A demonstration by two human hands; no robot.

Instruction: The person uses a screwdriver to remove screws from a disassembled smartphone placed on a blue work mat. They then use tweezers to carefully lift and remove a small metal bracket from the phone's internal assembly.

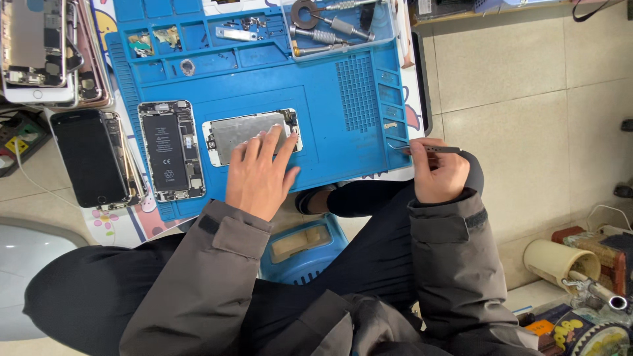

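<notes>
Pressing screen panel (247,135) flat, left hand (260,175) spread | right hand (436,173) pinching tweezers (425,149)

1. Work mat (316,99) lies on the counter (122,227).
2. Screen panel (250,135) at mat centre; left hand (260,175) rests flat on it from 6 o'clock.
3. Opened phone (170,150) just beside the panel, at 9 o'clock.
4. Right hand (438,173) at the mat's 3 o'clock edge, gripping tweezers (422,149).
5. Tool tray (339,26) on the mat at 12 o'clock.
</notes>
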